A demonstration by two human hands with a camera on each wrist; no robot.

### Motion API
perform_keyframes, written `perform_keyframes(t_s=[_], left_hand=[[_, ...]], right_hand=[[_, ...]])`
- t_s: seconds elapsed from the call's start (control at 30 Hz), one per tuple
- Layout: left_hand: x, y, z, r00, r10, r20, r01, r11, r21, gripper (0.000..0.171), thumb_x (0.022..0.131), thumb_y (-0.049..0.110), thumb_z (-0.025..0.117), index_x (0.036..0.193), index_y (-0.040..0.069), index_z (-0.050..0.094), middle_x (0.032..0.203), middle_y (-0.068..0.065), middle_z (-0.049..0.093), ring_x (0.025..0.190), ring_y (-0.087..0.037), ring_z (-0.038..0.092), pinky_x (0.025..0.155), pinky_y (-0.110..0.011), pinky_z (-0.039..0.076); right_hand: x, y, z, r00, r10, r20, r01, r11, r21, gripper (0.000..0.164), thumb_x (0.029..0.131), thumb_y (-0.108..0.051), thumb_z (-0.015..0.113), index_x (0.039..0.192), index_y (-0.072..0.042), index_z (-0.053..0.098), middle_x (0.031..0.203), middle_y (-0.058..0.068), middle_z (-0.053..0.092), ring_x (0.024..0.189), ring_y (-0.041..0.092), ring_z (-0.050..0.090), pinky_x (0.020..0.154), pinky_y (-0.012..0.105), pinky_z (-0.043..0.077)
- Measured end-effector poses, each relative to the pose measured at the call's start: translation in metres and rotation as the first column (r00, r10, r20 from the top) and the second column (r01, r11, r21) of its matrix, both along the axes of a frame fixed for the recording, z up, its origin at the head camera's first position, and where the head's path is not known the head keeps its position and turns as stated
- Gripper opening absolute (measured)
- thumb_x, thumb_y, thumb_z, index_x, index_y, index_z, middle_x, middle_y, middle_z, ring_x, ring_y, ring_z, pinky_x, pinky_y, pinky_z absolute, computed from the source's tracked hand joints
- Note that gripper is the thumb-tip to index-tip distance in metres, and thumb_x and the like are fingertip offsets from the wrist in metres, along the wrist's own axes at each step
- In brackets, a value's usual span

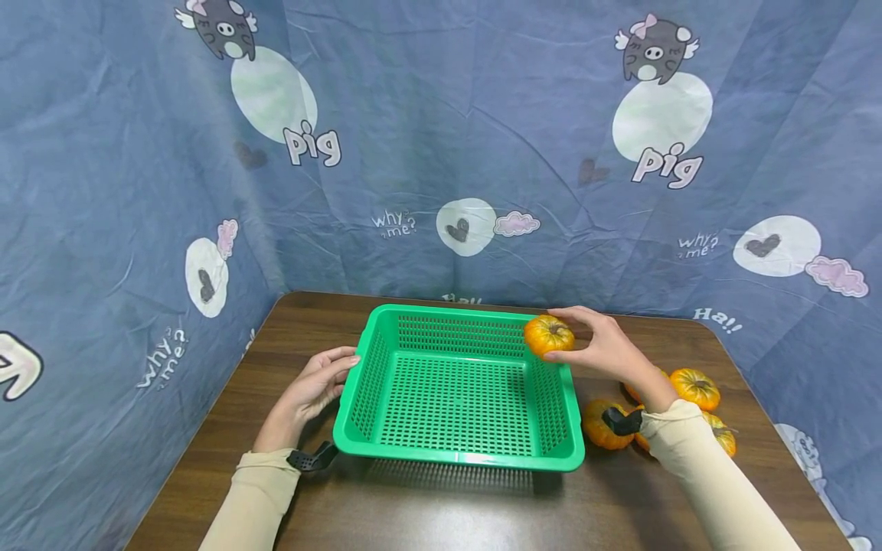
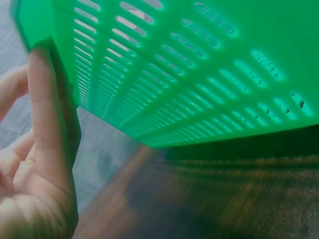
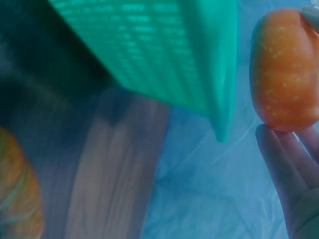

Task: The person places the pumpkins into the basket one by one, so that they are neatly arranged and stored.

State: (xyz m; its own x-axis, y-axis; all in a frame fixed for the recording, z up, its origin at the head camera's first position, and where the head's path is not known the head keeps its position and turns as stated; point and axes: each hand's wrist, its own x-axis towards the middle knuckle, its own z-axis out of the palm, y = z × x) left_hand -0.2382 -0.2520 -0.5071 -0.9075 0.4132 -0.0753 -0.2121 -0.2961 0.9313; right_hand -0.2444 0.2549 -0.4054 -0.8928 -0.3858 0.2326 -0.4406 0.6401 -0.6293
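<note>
A green plastic basket (image 1: 458, 459) with slotted walls stands in front of me, its inside bare. At its left rim is my left hand (image 1: 320, 383), fingertips on the edge; the left wrist view shows a finger (image 2: 44, 109) pressed up under the rim. My right hand (image 1: 602, 344) holds a small orange pumpkin (image 1: 548, 337) between thumb and fingers, over the basket's back right corner. In the right wrist view the pumpkin (image 3: 284, 69) is beside the basket's rim (image 3: 224, 89), with fingertips against its lower side.
Several more small pumpkins (image 1: 694, 389) lie on the brown wooden table (image 1: 427, 513) to the right of the basket, partly hidden by my right forearm. A blue patterned cloth (image 1: 386, 99) hangs behind the table and along its sides.
</note>
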Motion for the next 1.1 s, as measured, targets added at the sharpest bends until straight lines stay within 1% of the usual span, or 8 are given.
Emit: perform_keyframes(t_s=[0.13,0.27,0.37,0.53,0.73,0.87,1.1], left_hand=[[0.000,0.000,0.001,1.000,0.002,0.000,-0.002,1.000,-0.004,0.022,0.110,0.006,0.047,0.122,0.012,0.064,0.103,0.001,0.077,0.089,-0.008,0.077,0.073,-0.023,0.065],[0.001,0.000,0.002,1.000,-0.002,-0.002,0.002,1.000,-0.001,0.022,0.110,0.005,0.046,0.121,0.012,0.064,0.102,0.001,0.078,0.089,-0.008,0.077,0.073,-0.023,0.065],[0.001,0.001,0.003,1.000,-0.004,0.000,0.004,1.000,-0.007,0.023,0.110,0.005,0.045,0.121,0.012,0.064,0.102,0.001,0.077,0.089,-0.008,0.077,0.073,-0.023,0.065],[0.002,0.000,0.004,1.000,0.002,0.007,-0.002,1.000,-0.025,0.022,0.110,0.006,0.046,0.121,0.012,0.065,0.102,0.002,0.077,0.088,-0.007,0.076,0.072,-0.023,0.065],[0.002,0.000,0.005,1.000,0.012,0.007,-0.012,0.999,-0.044,0.022,0.110,0.007,0.047,0.120,0.013,0.066,0.102,0.002,0.077,0.088,-0.007,0.076,0.071,-0.022,0.065],[0.002,0.000,0.005,1.000,0.015,0.005,-0.014,0.999,-0.053,0.022,0.110,0.008,0.048,0.120,0.013,0.066,0.103,0.002,0.077,0.089,-0.007,0.076,0.072,-0.023,0.065],[0.002,0.000,0.005,1.000,0.016,0.003,-0.016,0.998,-0.066,0.020,0.110,0.009,0.050,0.122,0.013,0.065,0.103,0.003,0.077,0.090,-0.007,0.076,0.073,-0.023,0.065]], right_hand=[[-0.004,-0.011,0.002,0.999,0.038,0.028,-0.038,0.999,-0.007,0.073,0.080,-0.038,0.091,0.143,-0.019,0.061,0.140,0.006,0.064,0.129,0.031,0.062,0.106,0.055,0.056],[-0.008,-0.022,0.003,0.996,0.065,0.059,-0.065,0.998,-0.004,0.074,0.080,-0.041,0.090,0.144,-0.020,0.060,0.142,0.003,0.062,0.131,0.029,0.060,0.106,0.054,0.056],[-0.010,-0.032,0.003,0.995,0.085,0.056,-0.086,0.996,0.006,0.074,0.080,-0.042,0.090,0.143,-0.019,0.060,0.143,0.002,0.062,0.130,0.028,0.060,0.104,0.052,0.058],[-0.013,-0.047,0.003,0.991,0.119,0.062,-0.119,0.993,0.000,0.073,0.080,-0.038,0.091,0.142,-0.016,0.061,0.141,0.005,0.063,0.126,0.029,0.061,0.102,0.052,0.059],[-0.017,-0.064,0.003,0.986,0.149,0.076,-0.150,0.989,0.001,0.072,0.078,-0.037,0.092,0.140,-0.016,0.062,0.138,0.004,0.065,0.123,0.026,0.063,0.102,0.052,0.059],[-0.019,-0.076,0.001,0.982,0.169,0.082,-0.171,0.985,0.012,0.071,0.078,-0.034,0.093,0.140,-0.014,0.063,0.137,0.005,0.066,0.121,0.025,0.064,0.100,0.048,0.061],[-0.022,-0.099,-0.009,0.978,0.197,0.061,-0.202,0.976,0.079,0.071,0.079,-0.036,0.091,0.140,-0.013,0.063,0.136,0.006,0.066,0.121,0.025,0.064,0.092,0.038,0.064]])
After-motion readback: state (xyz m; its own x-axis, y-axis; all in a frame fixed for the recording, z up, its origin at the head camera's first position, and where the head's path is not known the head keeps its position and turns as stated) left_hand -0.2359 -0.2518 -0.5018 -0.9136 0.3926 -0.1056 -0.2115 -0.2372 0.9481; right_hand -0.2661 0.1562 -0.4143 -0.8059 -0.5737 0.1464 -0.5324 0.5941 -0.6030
